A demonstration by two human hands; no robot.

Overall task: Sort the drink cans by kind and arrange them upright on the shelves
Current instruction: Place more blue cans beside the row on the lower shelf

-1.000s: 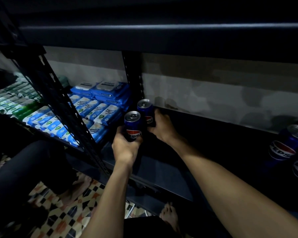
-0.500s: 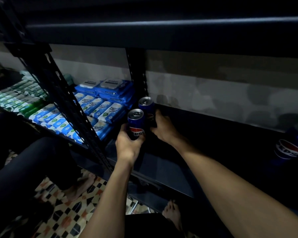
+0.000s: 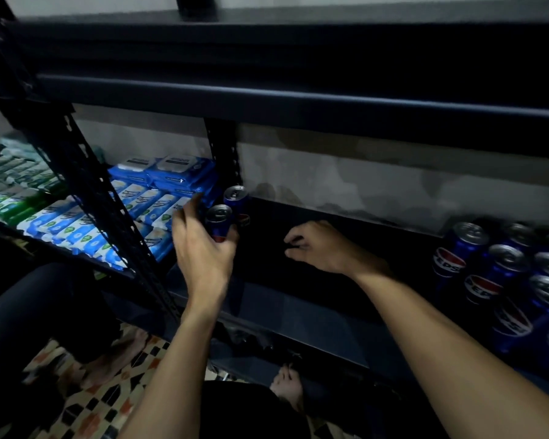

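Two blue Pepsi cans stand upright at the left end of the dark shelf (image 3: pixel 301 302), the rear can (image 3: pixel 235 198) against the back post and the front can (image 3: pixel 218 220) just before it. My left hand (image 3: pixel 200 248) is right in front of the front can with its fingers spread and its thumb beside the can, not gripping it. My right hand (image 3: pixel 320 245) hovers over the bare shelf to the right of the cans, fingers loosely curled and holding nothing. Several more Pepsi cans (image 3: pixel 504 267) stand grouped at the shelf's right end.
Blue and green wipe packs (image 3: pixel 159 198) fill the neighbouring shelf bay on the left, behind a slanted black post (image 3: pixel 86 185). A dark shelf beam (image 3: pixel 298 99) runs low overhead. Patterned floor tiles (image 3: pixel 92 403) and a bare foot (image 3: pixel 287 383) lie below.
Both hands have let go of the two cans. My right hand moved away to the right over the shelf, and my left hand opened. The view swung right, showing more cans there.
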